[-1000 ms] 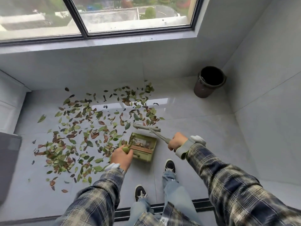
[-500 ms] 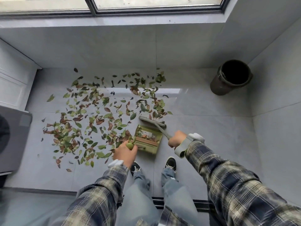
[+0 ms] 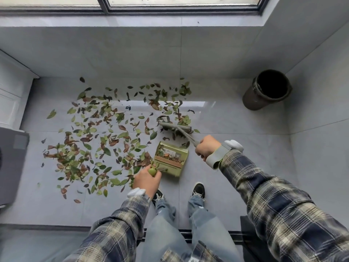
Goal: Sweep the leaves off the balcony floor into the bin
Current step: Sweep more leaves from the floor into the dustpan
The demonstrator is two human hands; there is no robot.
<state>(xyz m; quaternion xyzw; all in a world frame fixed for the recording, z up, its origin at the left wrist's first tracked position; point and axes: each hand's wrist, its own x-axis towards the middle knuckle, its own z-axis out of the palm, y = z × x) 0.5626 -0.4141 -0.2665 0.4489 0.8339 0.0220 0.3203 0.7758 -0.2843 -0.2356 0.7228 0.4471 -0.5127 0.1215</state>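
- The left hand [image 3: 146, 179] was curled round the round green end of the dustpan handle and held it.
- The green dustpan [image 3: 171, 159] sat on the grey floor [image 3: 236, 148], just in front of the person's shoes [image 3: 198, 189]. Its open side faced away from the person, toward the brush. A few leaves lay inside it.
- The right hand [image 3: 206, 147] was wrapped tight round the thin grey handle of the brush [image 3: 175, 127].
- The brush head lay on the floor just past the dustpan, and some leaves were touching it.
- Most of the leaves [image 3: 98, 140] were spread over the floor to the left of the dustpan. Green ones and brown ones were mixed together.
- The dark round bin [image 3: 267, 89] stood upright in the far right corner, well apart from the leaves. It was too dark inside to tell what it held.
- Both arms wore checked sleeves [image 3: 273, 201], and a grey band [image 3: 217, 156] went round the right wrist.
- A window [image 3: 179, 4] ran along the far wall, above the floor.
- A grey box [image 3: 11, 163] stood at the left edge, near the leaves.
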